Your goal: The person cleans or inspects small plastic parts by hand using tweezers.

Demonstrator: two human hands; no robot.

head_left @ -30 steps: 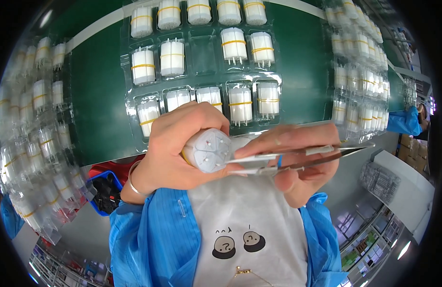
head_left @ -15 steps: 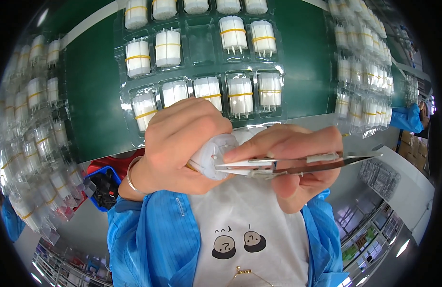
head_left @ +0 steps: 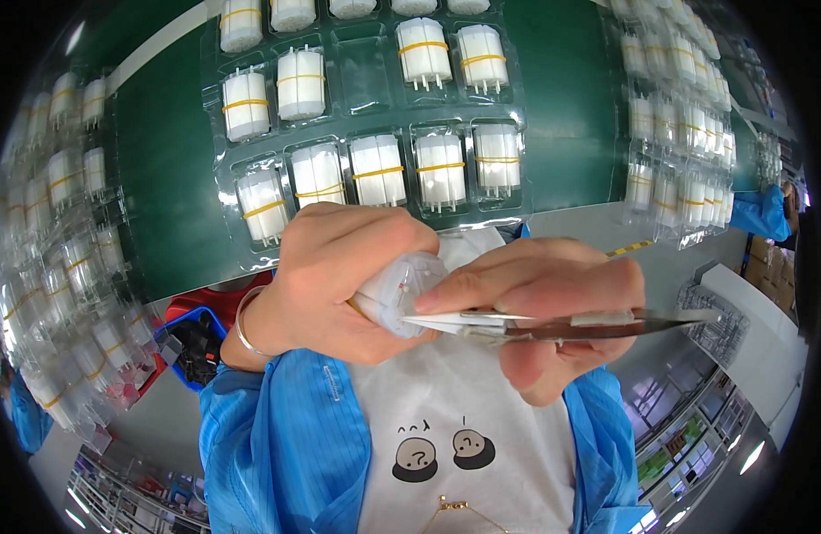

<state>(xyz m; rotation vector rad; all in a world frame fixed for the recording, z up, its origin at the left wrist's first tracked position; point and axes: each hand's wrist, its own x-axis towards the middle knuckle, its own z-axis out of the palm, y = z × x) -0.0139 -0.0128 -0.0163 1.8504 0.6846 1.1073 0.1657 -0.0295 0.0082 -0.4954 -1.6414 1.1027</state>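
My left hand (head_left: 344,280) is wrapped round a white cylinder (head_left: 394,298), with a bit of its yellow rubber band showing below the fingers. The end face of the cylinder is turned toward my right hand (head_left: 562,298), which pinches a pair of metal tweezers (head_left: 588,328). The tweezer tips are at that end face; whether they grip anything there is too small to tell. Beyond my hands a clear plastic tray (head_left: 366,76) holds several similar white cylinders (head_left: 378,169), banded in yellow, many with short pins. One pocket in its middle row is vacant.
Stacked clear trays with more white cylinders stand at the left (head_left: 64,187) and the right (head_left: 677,178) of the green table (head_left: 161,187). Below the table edge at left is a blue bin (head_left: 175,349) with dark contents. A blue-sleeved person (head_left: 757,214) is at far right.
Both hands and the cylinder have moved slightly down. The tweezers have turned a little and their arms look closer together. The tray appears shifted slightly to the left.
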